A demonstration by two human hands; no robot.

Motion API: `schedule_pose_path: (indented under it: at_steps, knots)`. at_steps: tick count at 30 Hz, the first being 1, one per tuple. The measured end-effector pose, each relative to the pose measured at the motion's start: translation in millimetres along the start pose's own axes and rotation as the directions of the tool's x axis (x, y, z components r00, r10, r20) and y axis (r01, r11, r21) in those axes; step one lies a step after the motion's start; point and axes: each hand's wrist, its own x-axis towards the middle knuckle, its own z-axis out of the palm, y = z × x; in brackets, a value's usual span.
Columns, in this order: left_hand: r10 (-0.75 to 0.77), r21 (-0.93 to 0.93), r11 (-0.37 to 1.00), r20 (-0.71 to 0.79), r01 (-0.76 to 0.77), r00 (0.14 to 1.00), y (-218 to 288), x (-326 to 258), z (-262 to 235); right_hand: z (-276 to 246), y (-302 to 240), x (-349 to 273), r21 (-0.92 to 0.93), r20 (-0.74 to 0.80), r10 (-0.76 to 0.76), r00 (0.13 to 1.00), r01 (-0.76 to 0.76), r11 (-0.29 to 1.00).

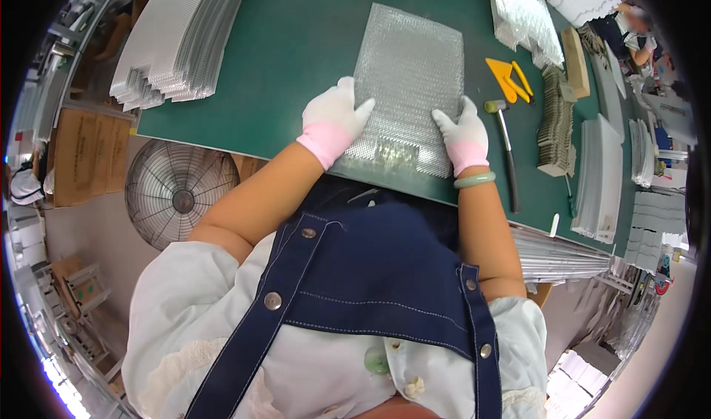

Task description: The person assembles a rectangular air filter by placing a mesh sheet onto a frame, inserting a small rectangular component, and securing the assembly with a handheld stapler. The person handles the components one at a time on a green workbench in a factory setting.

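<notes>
I see both hands in white gloves with pink cuffs pressed on a silver mesh sheet (407,85) lying flat at the near edge of the green bench (296,41). My left hand (335,119) lies on the sheet's left side, fingers spread flat, not gripping. My right hand (464,131) lies on its right side, fingers also flat and slightly apart; a pale green bangle (474,180) sits on that wrist. The sheet's near edge overhangs or meets the bench edge, partly hidden by my apron, so I cannot tell which. Just right of my right hand lies a hammer (505,152), and beyond it a yellow tool (509,78), probably a scraper. A stack of similar sheets (178,41) fills the far left corner, cut off at the top. A fan (174,193) stands below the bench's left side.
</notes>
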Motion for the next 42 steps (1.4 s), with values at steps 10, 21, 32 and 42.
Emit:
schedule_pose_path:
  at_steps: [10, 21, 32, 42]
  knots:
    - [-0.02, 0.044, 0.999, 0.018, 0.019, 1.0, 3, 6, 2, -6, -6, 7, -0.15, 0.039, 0.016, 0.999, -0.01, 0.989]
    - [0.117, 0.262, 0.963, -0.192, -0.064, 0.974, 20, 2, -7, -22, -37, 1, -0.325, 0.072, 0.169, 0.983, -0.137, 0.936]
    - [0.423, 0.334, 0.832, 0.135, -0.443, 0.896, 19, 48, -17, -23, -6, 30, -0.451, 0.19, -0.449, 0.873, 0.484, 0.75]
    - [0.468, 0.381, 0.793, 0.12, -0.476, 0.876, 24, 57, 0, -125, -33, 221, -0.624, -0.415, -0.303, 0.858, -0.027, 0.781]
